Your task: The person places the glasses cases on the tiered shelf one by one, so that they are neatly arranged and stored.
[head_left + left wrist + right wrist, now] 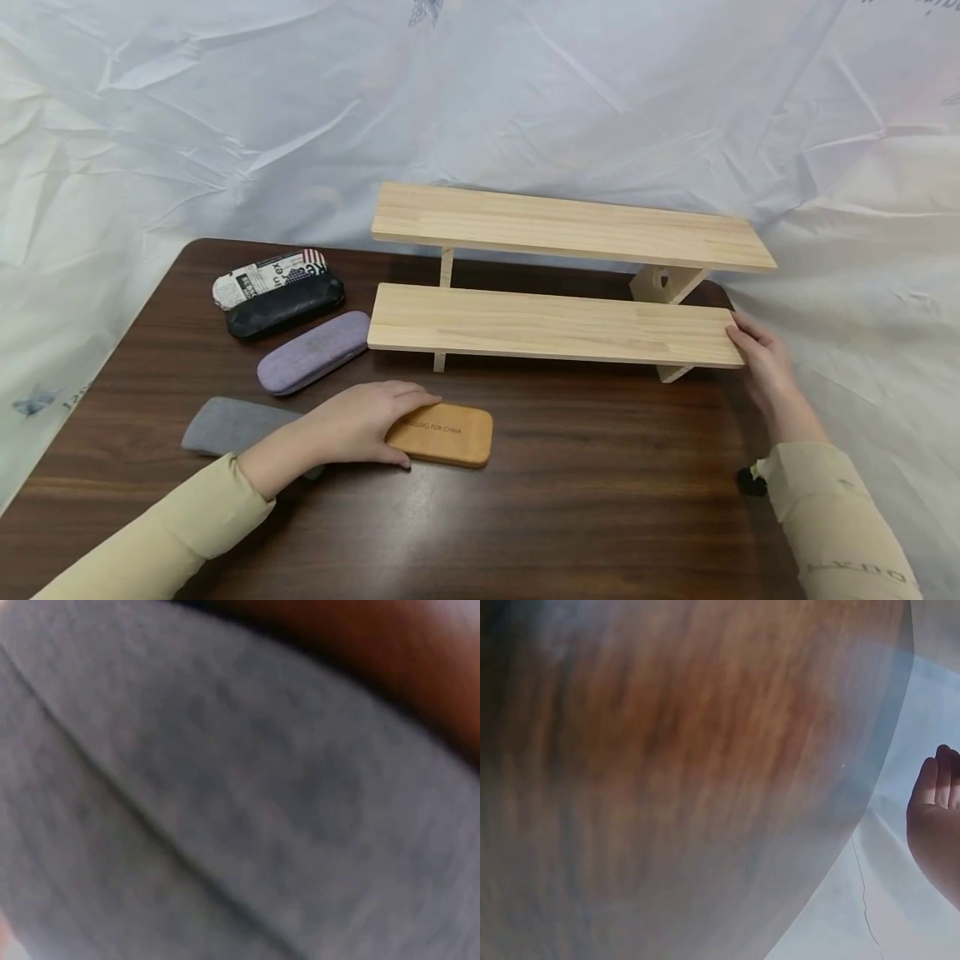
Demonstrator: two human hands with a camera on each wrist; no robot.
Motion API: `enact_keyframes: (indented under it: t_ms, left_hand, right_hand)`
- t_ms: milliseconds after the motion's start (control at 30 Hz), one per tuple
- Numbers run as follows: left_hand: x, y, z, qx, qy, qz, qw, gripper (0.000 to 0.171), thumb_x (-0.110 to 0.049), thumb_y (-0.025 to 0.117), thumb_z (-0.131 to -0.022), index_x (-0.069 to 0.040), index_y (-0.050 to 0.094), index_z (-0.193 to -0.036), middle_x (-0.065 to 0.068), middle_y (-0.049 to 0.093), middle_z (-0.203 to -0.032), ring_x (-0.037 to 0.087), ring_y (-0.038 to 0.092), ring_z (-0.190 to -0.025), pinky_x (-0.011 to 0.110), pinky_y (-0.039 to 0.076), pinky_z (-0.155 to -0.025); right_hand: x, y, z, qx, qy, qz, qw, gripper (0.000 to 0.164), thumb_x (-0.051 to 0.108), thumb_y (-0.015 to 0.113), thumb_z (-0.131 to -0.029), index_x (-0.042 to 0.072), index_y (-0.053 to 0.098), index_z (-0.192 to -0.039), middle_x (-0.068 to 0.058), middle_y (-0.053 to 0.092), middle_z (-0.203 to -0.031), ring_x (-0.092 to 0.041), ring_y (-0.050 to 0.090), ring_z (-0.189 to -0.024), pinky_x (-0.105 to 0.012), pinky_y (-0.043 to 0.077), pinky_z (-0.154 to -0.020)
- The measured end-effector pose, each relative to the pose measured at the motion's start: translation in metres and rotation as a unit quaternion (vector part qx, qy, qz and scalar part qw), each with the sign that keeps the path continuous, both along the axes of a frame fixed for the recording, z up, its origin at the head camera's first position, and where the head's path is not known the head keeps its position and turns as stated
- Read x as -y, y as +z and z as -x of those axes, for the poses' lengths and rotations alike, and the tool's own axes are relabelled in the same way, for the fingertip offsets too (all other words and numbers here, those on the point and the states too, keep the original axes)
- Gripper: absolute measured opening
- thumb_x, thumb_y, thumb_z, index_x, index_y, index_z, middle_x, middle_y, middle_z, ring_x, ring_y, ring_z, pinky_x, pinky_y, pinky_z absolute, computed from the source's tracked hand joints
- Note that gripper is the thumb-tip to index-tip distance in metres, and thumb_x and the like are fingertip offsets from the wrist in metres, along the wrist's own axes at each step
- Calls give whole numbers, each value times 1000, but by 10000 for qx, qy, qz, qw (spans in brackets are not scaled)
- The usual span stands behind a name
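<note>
My left hand [360, 425] grips the left end of a tan glasses case [457, 433] with printed lettering, thumb at its near side and fingers over the far side. Under that forearm lies a grey glasses case [232, 423], which fills the left wrist view as a blurred grey surface [247, 765] with a seam. At the right end of a two-tier wooden shelf [540, 325], my right hand [768, 371] holds the lower board's edge, its thumb on top. Part of the right hand [937, 825] shows at the edge of the right wrist view.
Left of the shelf lie a purple glasses case [315, 352], a black one [285, 306] and a newspaper-print one [258, 279]. All stand on a dark wood table [570, 517]. A pale sheet [480, 100] hangs behind it. Something small and dark [752, 482] is by the right sleeve.
</note>
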State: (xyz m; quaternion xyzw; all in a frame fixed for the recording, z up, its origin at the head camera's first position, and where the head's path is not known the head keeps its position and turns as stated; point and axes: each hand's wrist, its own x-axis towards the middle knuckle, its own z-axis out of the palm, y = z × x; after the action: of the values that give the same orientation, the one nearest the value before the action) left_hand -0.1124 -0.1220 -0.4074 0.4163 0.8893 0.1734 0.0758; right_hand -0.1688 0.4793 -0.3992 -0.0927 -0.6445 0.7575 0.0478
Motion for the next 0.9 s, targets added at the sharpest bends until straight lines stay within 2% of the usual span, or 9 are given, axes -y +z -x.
enact_keyframes:
  t_ms: [267,467,667,767,900]
  left_hand:
    - [-1,-2,-2,16,136,-159,9998,80,-37,96,-78,-7,63,-144,9,68,-141,27,67,-130,48,56,-108]
    - [-3,3,-4,-274,44,-237,9993,80,-37,96,-78,-7,63,-144,9,68,-140,27,66,-131,47,56,-109]
    - [-11,16,-2,-509,-78,-391,9979,80,-38,96,-77,-8,63,-144,8,69,-138,25,67,-129,46,57,-108]
    - [-16,26,2,-557,-96,-491,9972,80,-36,96,-77,-8,63,-144,8,69,-138,24,67,-128,45,57,-107]
    - [-23,45,9,-656,-78,-553,9963,79,-37,96,-78,-7,63,-143,9,69,-139,23,67,-127,43,57,-107]
  right_hand:
    - [-2,0,-4,-217,-64,70,9997,38,-3,57,-106,25,83,-109,17,78,-103,3,69,-89,-11,57,-75]
    - [-3,-2,-3,-204,-161,-132,9996,35,-1,61,-105,26,83,-111,18,78,-103,4,69,-89,-10,57,-76]
    - [-6,-6,-1,-260,-178,-125,9994,35,-1,61,-105,25,82,-115,17,78,-104,4,68,-91,-9,56,-78]
    - [-6,-7,-2,-260,-196,-174,9993,33,0,63,-104,24,82,-117,17,77,-105,4,68,-92,-9,56,-78]
    - [-6,-8,-3,-274,-238,-314,9988,32,1,64,-104,24,81,-117,17,77,-105,4,68,-91,-8,56,-78]
